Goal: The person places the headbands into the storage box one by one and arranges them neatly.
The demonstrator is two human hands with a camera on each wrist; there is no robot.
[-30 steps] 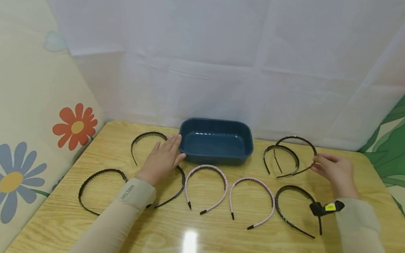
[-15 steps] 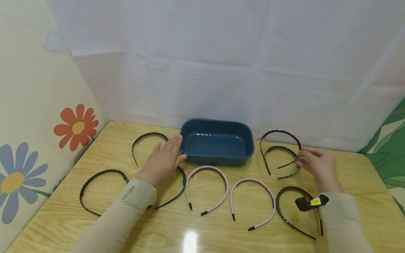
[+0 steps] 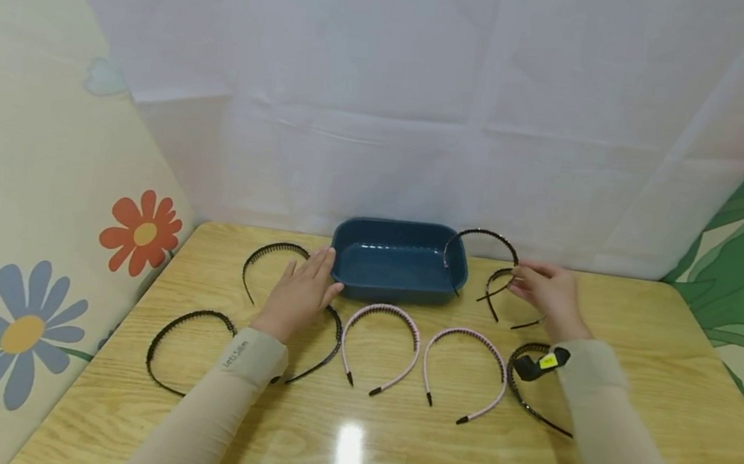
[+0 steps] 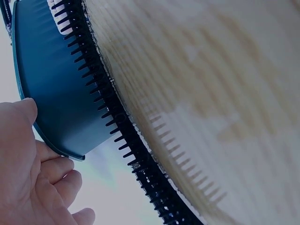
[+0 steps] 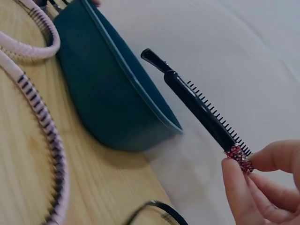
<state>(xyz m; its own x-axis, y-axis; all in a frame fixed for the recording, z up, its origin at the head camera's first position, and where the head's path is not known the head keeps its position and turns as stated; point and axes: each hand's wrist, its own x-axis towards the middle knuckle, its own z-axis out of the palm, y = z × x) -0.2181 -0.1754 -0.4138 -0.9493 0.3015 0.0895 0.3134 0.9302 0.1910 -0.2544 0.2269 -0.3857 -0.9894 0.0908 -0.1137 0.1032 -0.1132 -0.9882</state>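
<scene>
My right hand (image 3: 550,298) pinches a dark toothed headband (image 3: 482,232) by one side, between thumb and fingers. It is held upright, and its far leg overlaps the right end of the blue tray (image 3: 393,294) in the head view. The right wrist view shows small red sparkly stones (image 5: 240,158) at the pinched spot. My left hand (image 3: 299,292) rests at the tray's left end with extended fingers; in the left wrist view its thumb touches the rim. Another dark headband (image 3: 490,303) lies under my right hand, partly hidden.
Two pink headbands, one left (image 3: 383,306) and one right (image 3: 468,331), lie before the tray. A dark headband (image 3: 510,366) lies front right, partly behind my sleeve. Several black headbands, one (image 3: 276,245) at back left, lie around my left arm. A white cloth (image 3: 371,97) hangs behind.
My right hand has carried the pinched headband leftward, from above the right side of the table toward the tray. My left hand has stayed at the tray.
</scene>
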